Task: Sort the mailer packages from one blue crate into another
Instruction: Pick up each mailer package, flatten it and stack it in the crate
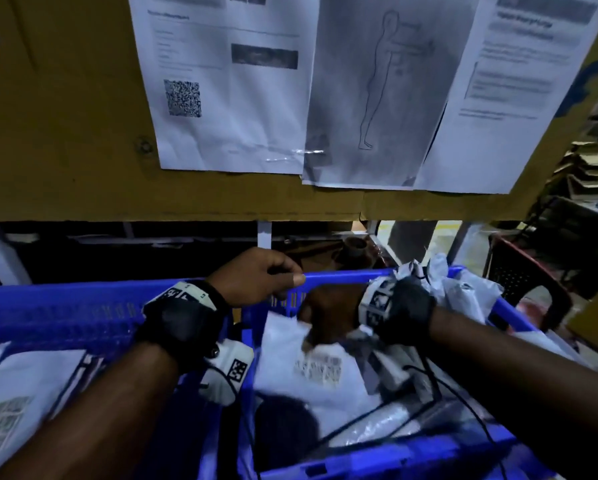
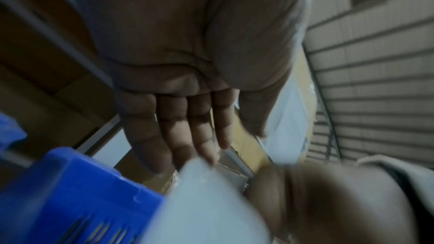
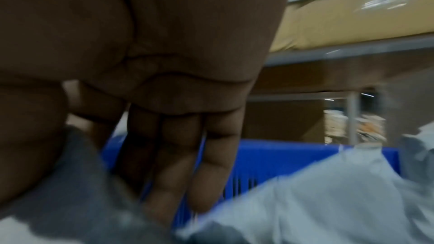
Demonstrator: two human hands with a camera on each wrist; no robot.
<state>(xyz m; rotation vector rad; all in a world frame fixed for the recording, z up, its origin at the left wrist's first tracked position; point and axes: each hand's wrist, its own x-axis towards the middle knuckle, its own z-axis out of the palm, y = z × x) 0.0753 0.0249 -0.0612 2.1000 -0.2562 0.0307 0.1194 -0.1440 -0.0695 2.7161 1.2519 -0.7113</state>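
Two blue crates stand side by side, the left crate (image 1: 65,306) and the right crate (image 1: 342,274). Several white and grey mailers fill the right one. My right hand (image 1: 325,317) reaches down into it and pinches the top edge of a white labelled mailer (image 1: 290,358) between thumb and fingers (image 3: 176,155). My left hand (image 1: 266,271) hovers over the far rim where the crates meet and holds nothing. Its fingers (image 2: 187,127) are relaxed, just above a mailer corner (image 2: 211,201). More labelled mailers (image 1: 31,382) lie in the left crate.
A cardboard panel (image 1: 65,116) with taped paper sheets (image 1: 228,81) hangs close above the crates' far side. Crumpled grey mailers (image 1: 463,289) pile in the right crate's far right corner. Black cables (image 1: 429,375) run across its contents. A dark red slotted plastic piece (image 1: 519,268) stands at the right.
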